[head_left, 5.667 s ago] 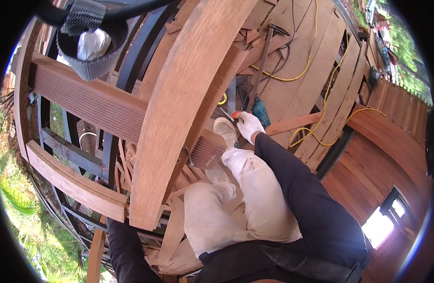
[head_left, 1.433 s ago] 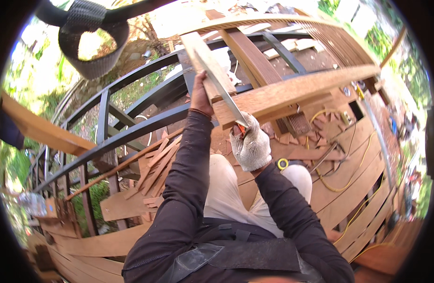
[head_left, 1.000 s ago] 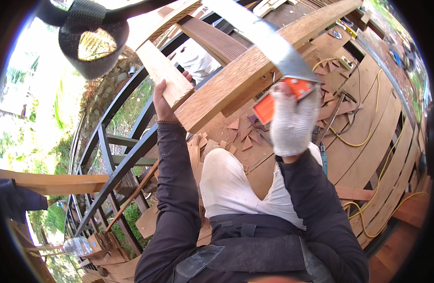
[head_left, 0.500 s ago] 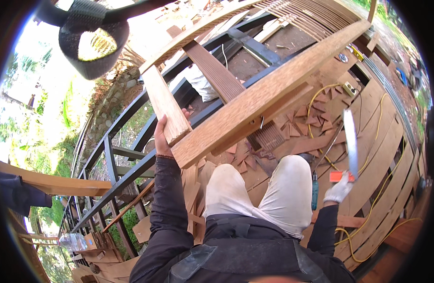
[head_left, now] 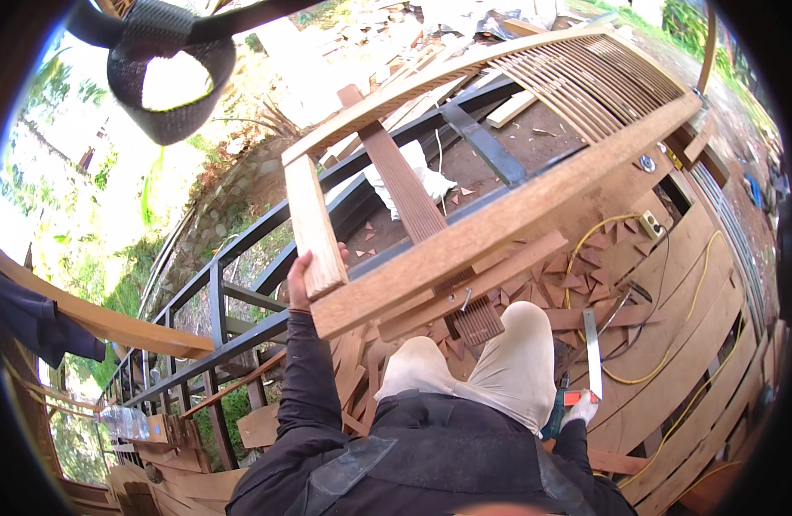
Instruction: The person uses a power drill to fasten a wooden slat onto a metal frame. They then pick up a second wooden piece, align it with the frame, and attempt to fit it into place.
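My left hand is raised and grips a short light wooden board near its lower end. That board lies against a long thick wooden beam that runs up to the right. My right hand, in a white glove, hangs low at my right side and holds a hand saw with an orange handle, its blade pointing up. My knees in pale trousers are below the beam.
A black metal railing runs along the left. Wood offcuts and a yellow cable lie on the curved plank deck. A slatted wooden panel sits beyond the beam. A dark strap hangs at the top left.
My right hand has come down from the beam with the saw to my right side. My left hand keeps its hold on the short board.
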Motion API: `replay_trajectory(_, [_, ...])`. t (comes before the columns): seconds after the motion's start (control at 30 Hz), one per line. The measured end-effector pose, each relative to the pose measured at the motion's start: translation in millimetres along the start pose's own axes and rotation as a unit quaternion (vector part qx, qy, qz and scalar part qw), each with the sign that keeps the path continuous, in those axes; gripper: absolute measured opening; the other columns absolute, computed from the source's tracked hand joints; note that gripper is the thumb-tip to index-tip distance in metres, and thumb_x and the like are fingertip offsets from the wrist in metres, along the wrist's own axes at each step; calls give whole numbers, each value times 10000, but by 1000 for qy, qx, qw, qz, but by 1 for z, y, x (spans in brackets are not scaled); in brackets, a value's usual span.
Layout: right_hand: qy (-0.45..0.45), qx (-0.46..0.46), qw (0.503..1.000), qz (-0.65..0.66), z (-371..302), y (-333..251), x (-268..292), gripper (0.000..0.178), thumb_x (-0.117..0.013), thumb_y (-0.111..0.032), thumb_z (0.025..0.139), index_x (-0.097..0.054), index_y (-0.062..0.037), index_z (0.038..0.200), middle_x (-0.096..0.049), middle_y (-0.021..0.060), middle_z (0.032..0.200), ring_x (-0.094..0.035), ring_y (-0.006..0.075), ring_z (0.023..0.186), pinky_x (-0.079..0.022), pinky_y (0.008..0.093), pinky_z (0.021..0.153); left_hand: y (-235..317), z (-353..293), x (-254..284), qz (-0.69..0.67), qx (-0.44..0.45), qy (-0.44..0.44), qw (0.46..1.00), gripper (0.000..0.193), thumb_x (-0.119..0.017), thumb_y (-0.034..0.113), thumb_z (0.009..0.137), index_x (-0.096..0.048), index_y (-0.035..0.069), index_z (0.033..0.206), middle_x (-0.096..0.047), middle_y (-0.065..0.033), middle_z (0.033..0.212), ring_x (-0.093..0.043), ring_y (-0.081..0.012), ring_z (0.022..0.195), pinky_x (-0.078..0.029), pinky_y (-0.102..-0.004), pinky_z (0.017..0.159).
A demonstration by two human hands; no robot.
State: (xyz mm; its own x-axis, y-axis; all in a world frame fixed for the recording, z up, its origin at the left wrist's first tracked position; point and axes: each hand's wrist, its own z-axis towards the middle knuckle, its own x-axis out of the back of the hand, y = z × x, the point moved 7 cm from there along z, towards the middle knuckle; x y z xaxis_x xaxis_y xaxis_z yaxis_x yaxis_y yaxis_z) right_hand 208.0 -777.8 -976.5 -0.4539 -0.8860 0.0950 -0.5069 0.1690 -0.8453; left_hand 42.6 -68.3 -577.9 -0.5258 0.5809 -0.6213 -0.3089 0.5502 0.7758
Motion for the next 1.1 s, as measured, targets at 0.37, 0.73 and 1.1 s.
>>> replay_trajectory(0.37, [-7,-142,987,-73,11,34,-5,410,-733,-152,840,-646,71,1172,-673,139,991,-673,244,862,-576,425,771,-23,-20,33,42,22,150,987,527,-569,332,1064,-501,-29,1443,-672,-194,1301,-705,-314,1133,-586,-460,976])
replay_trajectory(0.73, [-63,-198,959,-194,31,53,-16,304,-703,-311,829,-647,-39,952,-671,149,972,-662,324,839,-552,510,704,-40,-77,-11,-12,66,197,978,466,-579,308,1058,-545,-21,1388,-698,-176,1252,-724,-297,1094,-594,-446,973])
replay_trajectory(1.1, [-48,-218,949,-224,-19,6,-51,472,-685,-281,843,-681,73,1155,-713,187,1113,-686,363,1003,-569,536,813,-51,-86,-18,-65,39,214,974,424,-579,315,1077,-559,13,1374,-698,-149,1248,-710,-273,1112,-595,-433,964])
